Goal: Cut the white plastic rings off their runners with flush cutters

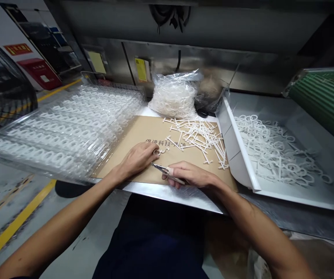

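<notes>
My left hand [140,158] is closed on a small white plastic ring part [161,151] with a curved end that points right, above a brown cardboard sheet [120,155]. Just to the right, my right hand [184,173] grips metal nippers [162,168], whose tips point left, close below the fingers of my left hand. A loose pile of thin white plastic sticks [204,135] lies on the cardboard, beyond my right hand.
Clear trays [65,131] holding rows of white parts stand at the left. A filled clear bag [174,95] sits behind the cardboard. White ring parts [271,147] lie in a grey bin [244,155] at the right, near a green ribbed belt [323,97].
</notes>
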`<state>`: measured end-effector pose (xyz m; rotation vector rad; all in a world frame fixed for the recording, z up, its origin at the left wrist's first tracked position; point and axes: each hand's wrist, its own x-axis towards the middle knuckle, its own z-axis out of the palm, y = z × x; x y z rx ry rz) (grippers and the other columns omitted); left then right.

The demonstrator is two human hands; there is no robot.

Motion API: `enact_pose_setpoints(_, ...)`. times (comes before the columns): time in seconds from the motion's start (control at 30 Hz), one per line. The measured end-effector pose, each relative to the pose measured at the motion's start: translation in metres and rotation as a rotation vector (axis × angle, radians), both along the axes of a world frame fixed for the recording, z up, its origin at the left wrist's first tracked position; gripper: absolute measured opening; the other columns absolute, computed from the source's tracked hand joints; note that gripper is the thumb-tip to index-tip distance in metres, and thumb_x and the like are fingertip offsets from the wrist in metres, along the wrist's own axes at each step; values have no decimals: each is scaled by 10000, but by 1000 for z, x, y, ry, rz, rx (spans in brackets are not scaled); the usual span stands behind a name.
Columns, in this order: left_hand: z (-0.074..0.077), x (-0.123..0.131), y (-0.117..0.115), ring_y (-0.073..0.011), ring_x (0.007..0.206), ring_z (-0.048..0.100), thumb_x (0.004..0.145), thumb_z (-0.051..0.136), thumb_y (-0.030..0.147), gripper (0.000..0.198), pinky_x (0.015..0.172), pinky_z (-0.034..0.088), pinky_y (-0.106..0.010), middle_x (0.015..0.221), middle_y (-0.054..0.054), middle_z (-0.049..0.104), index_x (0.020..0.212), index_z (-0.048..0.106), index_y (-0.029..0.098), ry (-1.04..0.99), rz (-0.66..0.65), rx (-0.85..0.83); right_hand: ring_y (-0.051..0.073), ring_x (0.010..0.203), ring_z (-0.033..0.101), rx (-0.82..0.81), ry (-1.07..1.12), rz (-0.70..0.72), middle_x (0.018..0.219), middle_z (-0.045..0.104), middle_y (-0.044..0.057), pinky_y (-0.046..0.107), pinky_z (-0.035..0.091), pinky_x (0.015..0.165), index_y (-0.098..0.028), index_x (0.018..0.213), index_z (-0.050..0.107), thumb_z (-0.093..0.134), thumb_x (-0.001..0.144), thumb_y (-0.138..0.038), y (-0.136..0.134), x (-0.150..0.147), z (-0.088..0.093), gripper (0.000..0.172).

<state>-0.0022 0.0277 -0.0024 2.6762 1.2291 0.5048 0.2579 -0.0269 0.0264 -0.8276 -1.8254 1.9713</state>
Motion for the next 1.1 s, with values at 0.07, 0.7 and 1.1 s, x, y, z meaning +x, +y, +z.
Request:
enact_pose_setpoints(0.07, -5, 0, 1, -271, 1090, 642, 1040, 536, 341, 234, 1002, 508, -414, 1138, -105, 700, 1172, 657, 190, -30, 13, -3, 140, 656, 583, -28, 4, -13, 815, 661, 40, 264, 458, 631, -119, 1015, 692, 597, 973, -647, 1, 1, -2, 538)
enact_pose_setpoints(0.7, -14, 5, -3, -261, 1068, 635, 977, 629, 385, 274, 975, 523, -405, 1103, -88, 678, 1137, 725, 183, -158, 217, -1, 169, 721, 585, -211, 5, -195, 869, 659, 71, 312, 474, 733, -104, 1087, 700, 549, 1036, -618, -8, 3, -3, 538)
enact_pose_setpoints(1.1, 9, 13, -38, -115, 735, 613, 902, 688, 168, 161, 718, 513, -257, 851, -18, 691, 1060, 712, 151, -671, 225, 214, 203, 799, 555, -54, -110, -322, 918, 623, 69, 345, 485, 760, -163, 1126, 703, 505, 1077, -553, -18, 3, 9, 440)
